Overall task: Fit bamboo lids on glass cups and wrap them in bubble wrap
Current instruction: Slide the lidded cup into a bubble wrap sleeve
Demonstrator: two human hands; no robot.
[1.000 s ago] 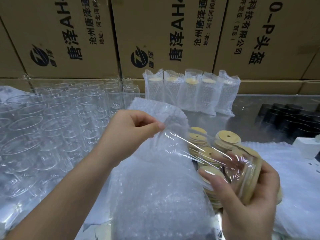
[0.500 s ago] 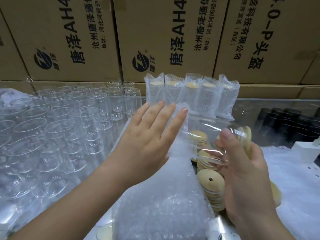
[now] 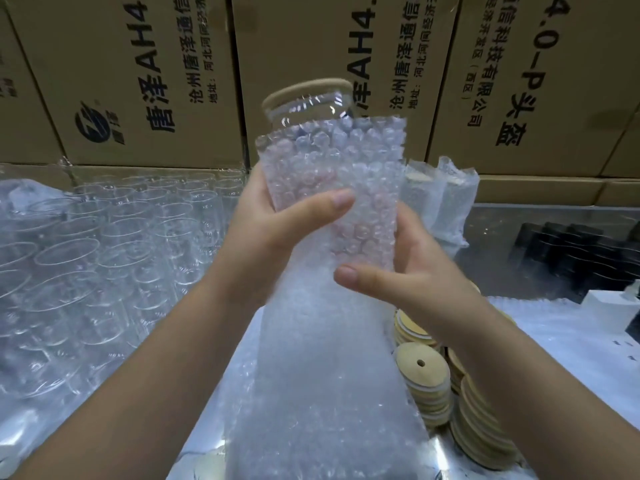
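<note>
Raised since before, the cup (image 3: 304, 110) with lid (image 3: 304, 92) stood upright inside wrap (image 3: 332, 174). Left hand (image 3: 277, 226) and right hand (image 3: 419, 268) held it, fingers clamped round the wrap.

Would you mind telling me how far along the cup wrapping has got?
Done: a row of wrapped cups stands by the cartons. In hand: the left hand and right hand hold a lidded cup partly inside a bubble-wrap sleeve, bamboo lid poking out. To do: many bare glass cups and stacks of lids.
</note>
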